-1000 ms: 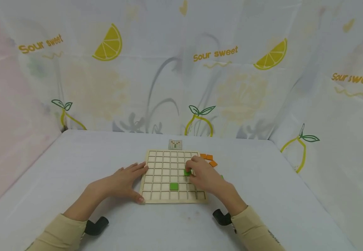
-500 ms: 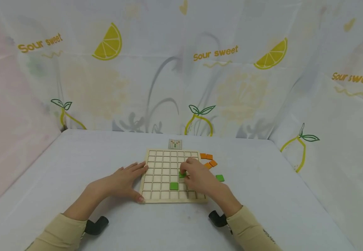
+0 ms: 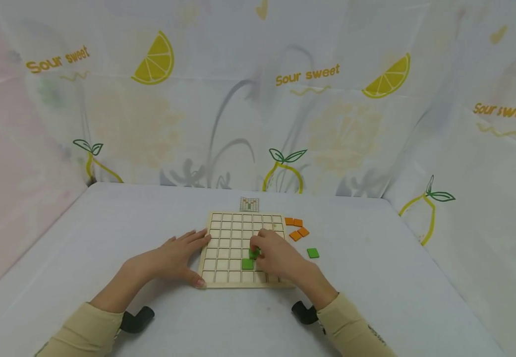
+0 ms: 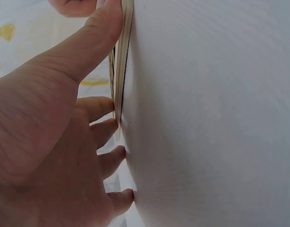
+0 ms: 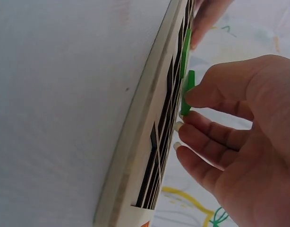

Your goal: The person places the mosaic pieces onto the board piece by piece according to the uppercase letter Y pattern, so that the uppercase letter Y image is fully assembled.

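Note:
A square wooden grid board (image 3: pixel 228 246) lies flat on the white table. My left hand (image 3: pixel 175 258) rests at its left edge, fingers spread, with the thumb at the near left corner; the left wrist view shows the thumb (image 4: pixel 100 33) against the board's side. Over the board, my right hand (image 3: pixel 282 255) pinches a green square tile (image 5: pixel 188 93) between thumb and finger. Another green tile (image 3: pixel 247 264) sits in a grid cell just nearer than the held one. The right hand hides part of the board's right side.
Several orange tiles (image 3: pixel 295 235) lie on the table to the right of the board, and one green tile (image 3: pixel 313 253) lies nearer. A small card with a printed grid pattern (image 3: pixel 249 204) is behind the board. Patterned cloth (image 3: pixel 222 99) hangs at the back.
My right hand has moved left and slightly nearer across the board with the green tile, uncovering the green tile and orange tiles on the right. The left hand has stayed in place.

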Action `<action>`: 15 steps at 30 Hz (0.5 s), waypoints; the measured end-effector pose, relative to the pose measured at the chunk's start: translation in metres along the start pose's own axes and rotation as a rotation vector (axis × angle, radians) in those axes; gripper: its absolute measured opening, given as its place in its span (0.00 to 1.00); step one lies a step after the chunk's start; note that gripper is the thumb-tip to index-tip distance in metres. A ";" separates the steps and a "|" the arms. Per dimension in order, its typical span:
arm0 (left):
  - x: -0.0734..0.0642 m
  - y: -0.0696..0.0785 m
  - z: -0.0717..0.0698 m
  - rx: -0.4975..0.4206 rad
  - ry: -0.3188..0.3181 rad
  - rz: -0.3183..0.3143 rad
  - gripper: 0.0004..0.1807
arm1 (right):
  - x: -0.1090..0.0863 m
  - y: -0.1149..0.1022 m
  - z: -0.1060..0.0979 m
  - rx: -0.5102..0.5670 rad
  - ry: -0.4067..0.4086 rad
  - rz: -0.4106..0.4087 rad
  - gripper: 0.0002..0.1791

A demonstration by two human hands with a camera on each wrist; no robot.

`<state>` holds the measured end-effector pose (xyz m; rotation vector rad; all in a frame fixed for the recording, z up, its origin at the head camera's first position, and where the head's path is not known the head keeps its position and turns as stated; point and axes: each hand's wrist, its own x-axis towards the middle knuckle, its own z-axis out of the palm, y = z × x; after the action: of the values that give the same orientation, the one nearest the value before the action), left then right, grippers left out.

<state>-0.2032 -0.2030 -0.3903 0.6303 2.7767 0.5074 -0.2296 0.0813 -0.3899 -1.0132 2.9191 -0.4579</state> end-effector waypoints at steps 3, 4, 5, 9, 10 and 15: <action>0.000 0.000 0.000 -0.002 0.001 0.002 0.64 | 0.000 -0.002 0.000 -0.009 -0.020 0.019 0.11; 0.000 0.000 0.000 -0.001 0.001 0.001 0.64 | 0.001 -0.002 0.000 -0.013 -0.022 0.021 0.11; 0.000 0.001 0.000 -0.001 0.001 0.001 0.64 | 0.001 -0.002 0.000 -0.015 -0.023 0.024 0.11; 0.000 0.001 -0.001 0.001 -0.001 -0.002 0.63 | 0.001 -0.003 0.000 -0.024 -0.025 0.020 0.10; 0.000 0.001 -0.001 0.001 -0.002 -0.003 0.63 | 0.002 -0.003 0.000 -0.028 -0.026 0.018 0.10; 0.000 0.001 -0.001 -0.005 -0.001 0.004 0.63 | 0.002 -0.003 0.001 -0.045 -0.018 -0.017 0.11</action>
<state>-0.2028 -0.2024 -0.3886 0.6344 2.7733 0.5142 -0.2293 0.0773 -0.3893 -1.0429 2.9202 -0.3834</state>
